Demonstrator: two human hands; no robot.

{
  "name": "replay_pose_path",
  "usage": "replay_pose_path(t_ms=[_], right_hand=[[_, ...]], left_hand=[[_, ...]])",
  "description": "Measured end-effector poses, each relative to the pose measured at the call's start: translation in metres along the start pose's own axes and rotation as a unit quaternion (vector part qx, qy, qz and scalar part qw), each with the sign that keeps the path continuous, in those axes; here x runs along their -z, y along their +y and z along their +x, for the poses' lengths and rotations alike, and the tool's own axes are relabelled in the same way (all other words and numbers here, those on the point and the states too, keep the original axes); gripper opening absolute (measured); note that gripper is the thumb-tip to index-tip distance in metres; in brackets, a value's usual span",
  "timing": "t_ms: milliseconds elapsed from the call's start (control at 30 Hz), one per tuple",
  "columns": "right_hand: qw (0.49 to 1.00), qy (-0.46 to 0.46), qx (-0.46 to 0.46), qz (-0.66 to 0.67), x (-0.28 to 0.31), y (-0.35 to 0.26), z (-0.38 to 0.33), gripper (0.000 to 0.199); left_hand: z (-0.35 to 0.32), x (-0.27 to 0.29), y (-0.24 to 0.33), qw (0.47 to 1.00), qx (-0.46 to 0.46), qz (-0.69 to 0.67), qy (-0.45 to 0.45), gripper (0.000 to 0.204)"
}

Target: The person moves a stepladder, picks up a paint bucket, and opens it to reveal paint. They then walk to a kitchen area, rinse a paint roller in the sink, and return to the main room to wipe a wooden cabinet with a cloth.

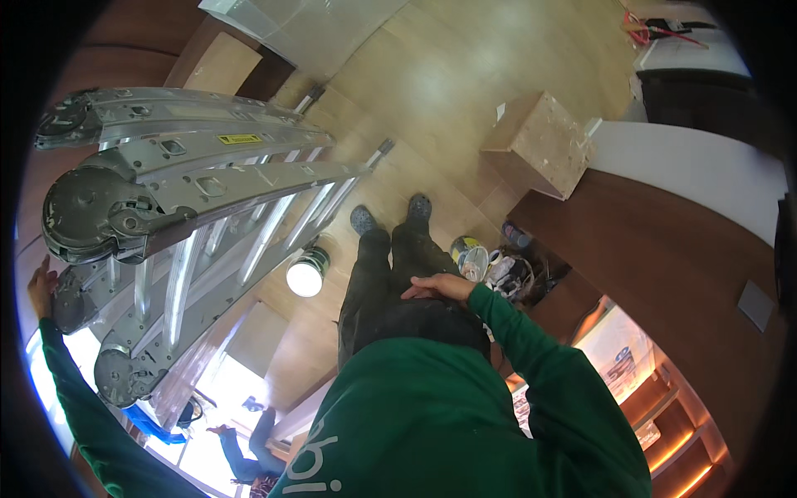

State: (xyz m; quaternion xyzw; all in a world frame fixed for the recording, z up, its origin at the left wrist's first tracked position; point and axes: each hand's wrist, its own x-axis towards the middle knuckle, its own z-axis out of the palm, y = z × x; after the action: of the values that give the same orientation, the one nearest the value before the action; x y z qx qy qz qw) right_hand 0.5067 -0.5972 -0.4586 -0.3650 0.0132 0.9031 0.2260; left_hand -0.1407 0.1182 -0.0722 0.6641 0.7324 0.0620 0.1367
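Observation:
A grey metal folding ladder [174, 220] with big round hinges fills the left side, standing over the floor. My left hand [41, 286] reaches out to the far left and grips its edge beside a dark hinge, some fingers out of sight behind it. In front of my dark trousers, my right hand [437, 287] hangs with its fingers loosely stretched toward the left, holding nothing. A bucket [307, 271] with a white top stands on the floor between the ladder and my legs.
Right of my feet sit a can with a clear cup [473, 259] and a cluttered pail [508, 274]. A worn wooden box [540, 145] stands beside a brown panel [664, 241]. Shelves [681, 423] glow at lower right. Another person [249, 448] is at the lower left.

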Motion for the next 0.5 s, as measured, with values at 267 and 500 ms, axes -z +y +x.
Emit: replay_pose_path(t_ms=[267,500], right_hand=[[0.989,-0.015,0.009,-0.15,-0.02,-0.01,0.026,0.058],[0.944,-0.005,0.128,-0.303,-0.013,-0.013,0.043,0.052]], left_hand=[[-0.03,-0.016,0.052,0.996,-0.056,0.061,-0.012,0.054],[-0.06,-0.047,0.078,0.997,-0.057,-0.043,0.037,0.041]])
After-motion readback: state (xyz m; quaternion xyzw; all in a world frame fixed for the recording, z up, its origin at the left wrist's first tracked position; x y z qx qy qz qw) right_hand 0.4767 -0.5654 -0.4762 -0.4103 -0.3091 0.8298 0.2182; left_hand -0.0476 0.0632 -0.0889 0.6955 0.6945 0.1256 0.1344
